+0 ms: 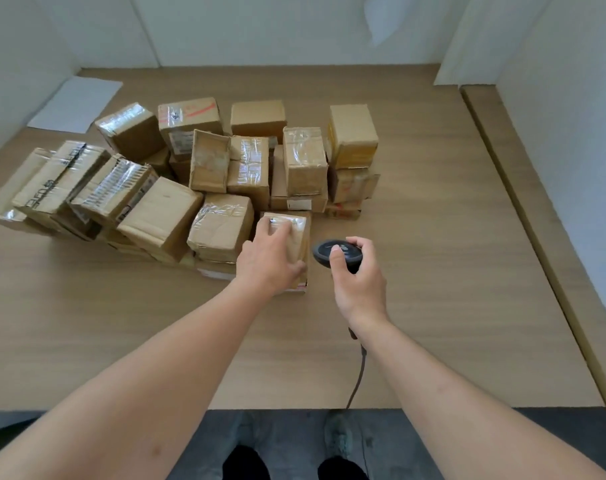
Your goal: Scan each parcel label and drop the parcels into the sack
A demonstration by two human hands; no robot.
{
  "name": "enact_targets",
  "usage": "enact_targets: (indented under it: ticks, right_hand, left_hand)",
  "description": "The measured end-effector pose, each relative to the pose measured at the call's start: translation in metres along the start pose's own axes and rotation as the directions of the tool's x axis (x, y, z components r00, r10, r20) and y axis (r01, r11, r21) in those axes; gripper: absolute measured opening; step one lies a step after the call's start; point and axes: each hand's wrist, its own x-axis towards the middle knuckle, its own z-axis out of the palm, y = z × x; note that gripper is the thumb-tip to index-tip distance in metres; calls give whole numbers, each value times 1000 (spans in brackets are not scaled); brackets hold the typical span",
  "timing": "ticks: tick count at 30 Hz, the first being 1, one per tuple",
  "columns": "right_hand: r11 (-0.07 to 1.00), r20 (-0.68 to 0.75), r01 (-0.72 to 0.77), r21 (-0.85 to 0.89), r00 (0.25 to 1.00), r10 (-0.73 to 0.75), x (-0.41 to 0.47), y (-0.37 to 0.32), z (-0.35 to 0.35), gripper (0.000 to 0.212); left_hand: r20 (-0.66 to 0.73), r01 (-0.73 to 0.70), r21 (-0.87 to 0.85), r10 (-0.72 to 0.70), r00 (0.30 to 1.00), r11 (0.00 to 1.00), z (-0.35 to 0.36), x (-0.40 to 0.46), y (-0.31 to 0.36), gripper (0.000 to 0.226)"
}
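Observation:
Several taped brown cardboard parcels point(163, 188) lie piled on the wooden table point(433, 271). My left hand point(268, 259) grips the nearest small parcel point(299, 230) from above, at the pile's front right corner; its fingers curl over the taped top and the thumb wraps the right side. Just to its right, my right hand point(358, 282) holds a black handheld barcode scanner point(336, 252), head pointing toward the parcel, thumb on top. The scanner's cable point(358, 375) trails back over the table's front edge. No sack is in view.
A white sheet of paper point(76, 103) lies at the back left of the table. White walls enclose the table at back and sides. A raised wooden ledge point(537, 220) runs along the right. My feet stand on the dark floor point(294, 445) below.

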Motion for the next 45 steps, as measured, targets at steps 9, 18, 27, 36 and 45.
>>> enact_targets:
  ticks: [9,18,27,36,45]
  right_hand:
    - [997,122,76,8,990,-77,-14,-3,-25,29]
    - [992,194,119,-28,975,-112,-60,-1,-11,29]
    - [995,203,54,-80,978,-37,-106,25,33,32]
    - [990,223,-35,-138,973,65,-117,69,54,24]
    - [984,245,-28,-176,967,72,-103,73,67,26]
  left_hand:
    - [-45,35,-52,-38,998,998,6,-57,-2,95]
    - [-73,64,-67,-69,995,996,10,-110,-43,92]
    - [52,100,-55,-97,994,993,41,-132,-101,87]
    - [138,146,-83,-134,981,986,90,-121,-137,82]
    - [78,134,-197,-121,990,971,96,-113,-151,85]
